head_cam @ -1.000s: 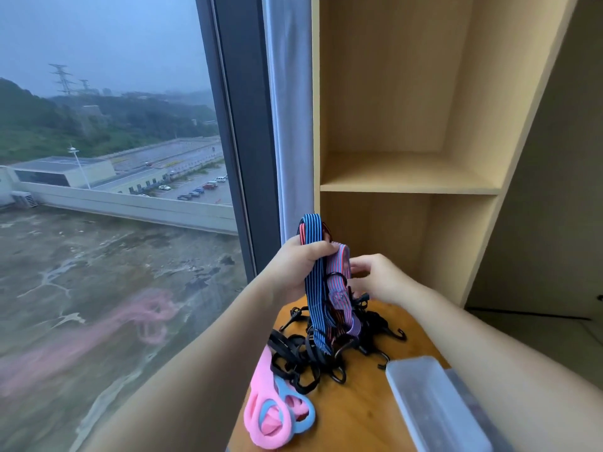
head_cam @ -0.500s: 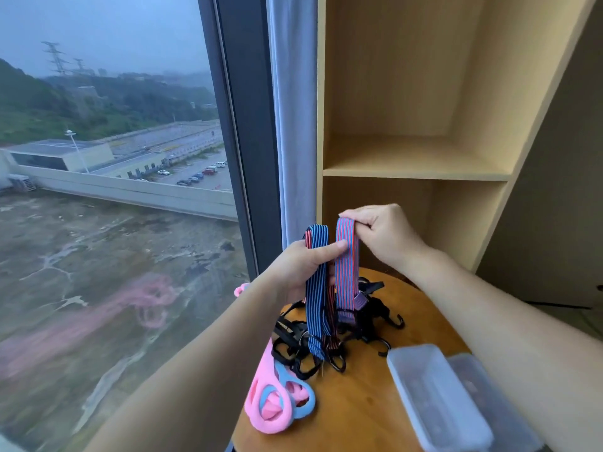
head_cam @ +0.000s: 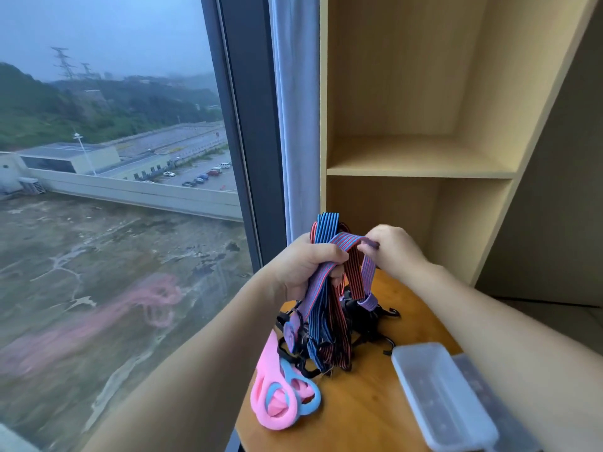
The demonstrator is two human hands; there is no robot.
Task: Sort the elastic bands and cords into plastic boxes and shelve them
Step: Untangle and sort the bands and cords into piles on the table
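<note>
My left hand (head_cam: 301, 265) grips a bundle of striped bungee cords (head_cam: 326, 308), blue, red and purple, held upright above the round wooden table (head_cam: 365, 406). Their black hooks (head_cam: 375, 324) dangle and rest on the tabletop. My right hand (head_cam: 396, 251) pinches the top loop of the purple striped cord (head_cam: 349, 240), bending it over toward my left hand. Pink and blue elastic bands (head_cam: 280, 389) lie at the table's left edge. Two translucent plastic boxes (head_cam: 443, 396) sit side by side at the lower right.
A light wooden shelf unit (head_cam: 417, 158) stands right behind the table, with an open shelf board at mid height and a compartment below. A large window (head_cam: 114, 190) and grey curtain (head_cam: 293, 125) fill the left side.
My right hand has come down from holding the purple cord stretched upright and folded its top loop toward my left hand. My left hand has closed round more of the cords.
</note>
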